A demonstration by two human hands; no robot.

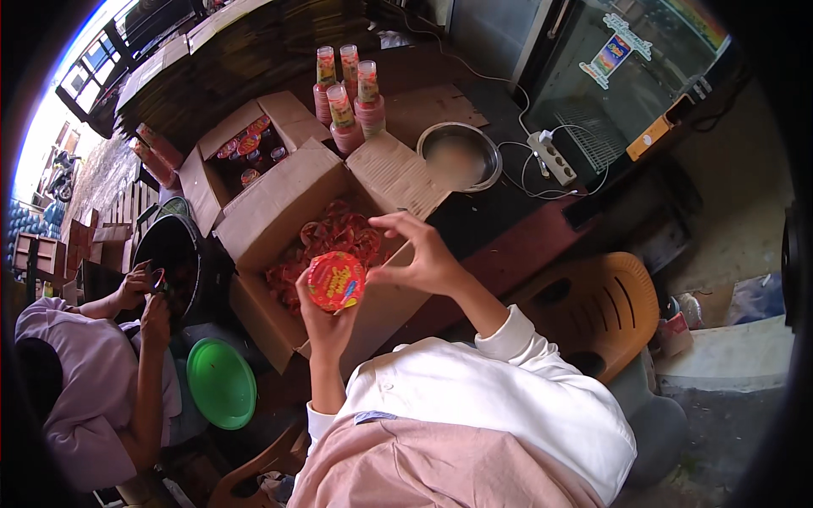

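Observation:
My left hand [326, 334] is wrapped round a sealed cup [337, 281] whose round red lid with yellow print faces up. Close by on its right is my right hand [423, 258], its fingers curved and apart with nothing visible between them. Its thumb comes near the lid's edge; whether it touches I cannot tell. Beneath both hands an open cardboard box [284, 207] holds a tangle of red plastic pieces [343, 233]. The cup's sides are mostly hidden by the lid and my left hand.
Stacks of colourful cups [367, 93] stand behind the box. A second carton [199, 182] holds red-lidded cups. At the back right are a metal bowl [487, 157] and a power strip [552, 159]. Left, a co-worker [93, 381] handles something beside a black bucket [199, 262] and green lid [222, 383].

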